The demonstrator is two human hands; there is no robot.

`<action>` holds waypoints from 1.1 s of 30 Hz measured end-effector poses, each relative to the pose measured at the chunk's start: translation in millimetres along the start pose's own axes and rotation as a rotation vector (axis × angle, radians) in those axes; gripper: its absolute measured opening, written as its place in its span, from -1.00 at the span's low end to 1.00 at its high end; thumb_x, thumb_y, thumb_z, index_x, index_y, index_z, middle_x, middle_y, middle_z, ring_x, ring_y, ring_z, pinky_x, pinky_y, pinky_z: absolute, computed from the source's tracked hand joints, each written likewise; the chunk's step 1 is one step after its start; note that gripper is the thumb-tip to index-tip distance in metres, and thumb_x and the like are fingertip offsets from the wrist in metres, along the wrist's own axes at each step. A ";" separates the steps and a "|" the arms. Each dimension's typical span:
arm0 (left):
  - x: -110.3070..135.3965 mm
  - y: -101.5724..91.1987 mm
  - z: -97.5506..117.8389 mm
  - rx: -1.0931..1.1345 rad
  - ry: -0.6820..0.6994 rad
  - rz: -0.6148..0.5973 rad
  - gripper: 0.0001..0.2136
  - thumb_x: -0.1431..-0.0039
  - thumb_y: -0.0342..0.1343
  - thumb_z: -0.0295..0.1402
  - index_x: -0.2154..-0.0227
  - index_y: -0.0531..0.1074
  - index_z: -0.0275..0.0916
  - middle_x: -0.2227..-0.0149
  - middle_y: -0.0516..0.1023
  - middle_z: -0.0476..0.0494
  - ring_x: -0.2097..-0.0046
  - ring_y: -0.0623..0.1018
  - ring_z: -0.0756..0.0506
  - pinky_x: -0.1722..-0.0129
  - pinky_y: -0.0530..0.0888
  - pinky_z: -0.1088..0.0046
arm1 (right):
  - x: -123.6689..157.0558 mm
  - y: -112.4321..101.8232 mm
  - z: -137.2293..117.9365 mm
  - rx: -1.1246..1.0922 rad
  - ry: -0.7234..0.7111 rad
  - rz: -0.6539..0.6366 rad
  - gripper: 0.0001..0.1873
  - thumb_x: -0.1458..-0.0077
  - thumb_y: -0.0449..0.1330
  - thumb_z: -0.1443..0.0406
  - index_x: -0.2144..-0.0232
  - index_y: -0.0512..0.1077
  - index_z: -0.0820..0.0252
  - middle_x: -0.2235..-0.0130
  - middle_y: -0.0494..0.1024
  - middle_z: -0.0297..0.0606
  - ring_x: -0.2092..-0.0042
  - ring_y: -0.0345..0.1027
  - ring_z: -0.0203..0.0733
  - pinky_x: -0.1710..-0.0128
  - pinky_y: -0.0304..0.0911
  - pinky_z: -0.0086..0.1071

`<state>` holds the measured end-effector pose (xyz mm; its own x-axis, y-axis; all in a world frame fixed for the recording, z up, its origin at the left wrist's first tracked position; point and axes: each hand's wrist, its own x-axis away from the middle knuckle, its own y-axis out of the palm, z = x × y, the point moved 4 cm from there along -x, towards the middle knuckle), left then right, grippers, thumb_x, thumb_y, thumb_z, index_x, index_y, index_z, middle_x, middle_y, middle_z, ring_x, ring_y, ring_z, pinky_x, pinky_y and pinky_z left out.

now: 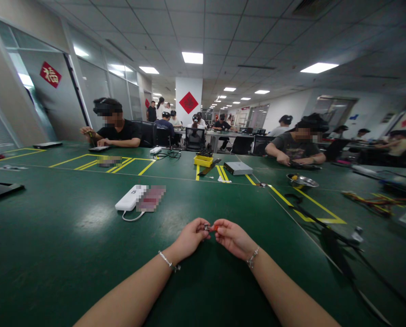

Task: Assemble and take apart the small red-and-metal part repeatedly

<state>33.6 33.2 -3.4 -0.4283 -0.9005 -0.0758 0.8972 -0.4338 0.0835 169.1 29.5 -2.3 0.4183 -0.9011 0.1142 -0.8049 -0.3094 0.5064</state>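
Both my hands meet low over the green table [70, 236], in the middle of the view. My left hand [189, 237] is closed in a pinch on a small dark metal part [207, 226]. My right hand [232, 237] pinches a tiny red part [216, 227] right against it. The two parts touch between my fingertips. Each wrist wears a thin bracelet. What the parts are is too small to tell.
A white power bank [130, 198] with a cable lies ahead left. A yellow box [203, 160], a grey box [237, 168] and a metal bowl [302, 181] sit further off. Black cables [328, 231] and wires lie right. Other people work at the far table edge.
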 end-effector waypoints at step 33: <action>1.9 2.2 5.0 -0.109 -0.022 -0.005 -0.72 -0.02 -0.07 -0.45 0.15 0.27 -0.31 0.36 0.41 -0.09 0.40 0.40 0.03 0.36 0.32 0.47 | -2.6 -0.8 0.4 -0.005 -0.013 -0.009 -0.82 0.13 0.20 0.26 0.43 0.33 0.23 0.56 0.37 -0.39 0.51 0.23 -0.43 0.45 0.15 -0.48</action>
<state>34.3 30.4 1.6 -0.4342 -0.8992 -0.0541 0.9008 -0.4335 -0.0257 168.5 31.9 -3.4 0.4202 -0.9021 0.0985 -0.7987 -0.3161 0.5120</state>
